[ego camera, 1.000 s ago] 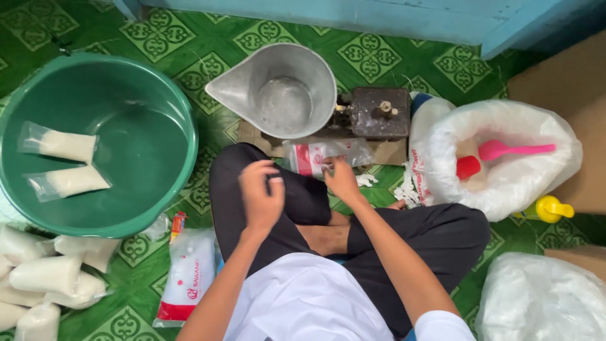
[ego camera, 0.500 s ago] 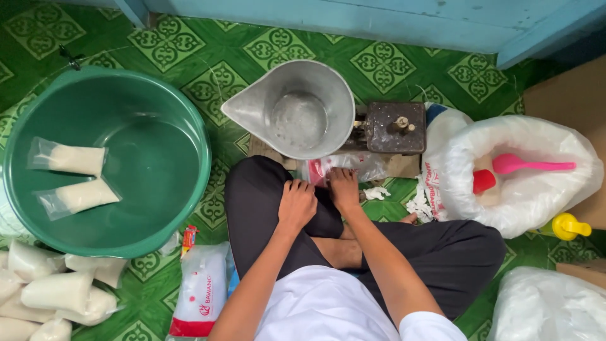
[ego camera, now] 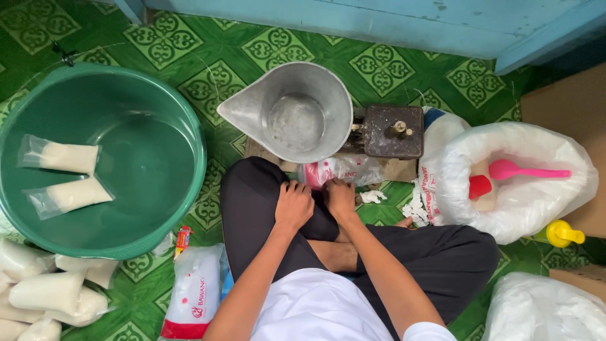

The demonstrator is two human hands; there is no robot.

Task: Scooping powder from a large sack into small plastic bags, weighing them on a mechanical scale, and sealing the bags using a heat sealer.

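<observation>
Plastic bags (ego camera: 344, 170), a clear stack lying crosswise on the floor just below the metal scale pan (ego camera: 297, 113), sit right at the curled fingertips of both hands, right hand (ego camera: 339, 197) touching it, left hand (ego camera: 294, 205) just beside.

A clear plastic bag (ego camera: 344, 170) with red and white print is seen lying crumpled and slack on the green patterned floor, just below the metal scoop pan and beside the dark scale base. Its near edge is touched by the fingers of both hands; whether it is gripped cannot be told
</observation>
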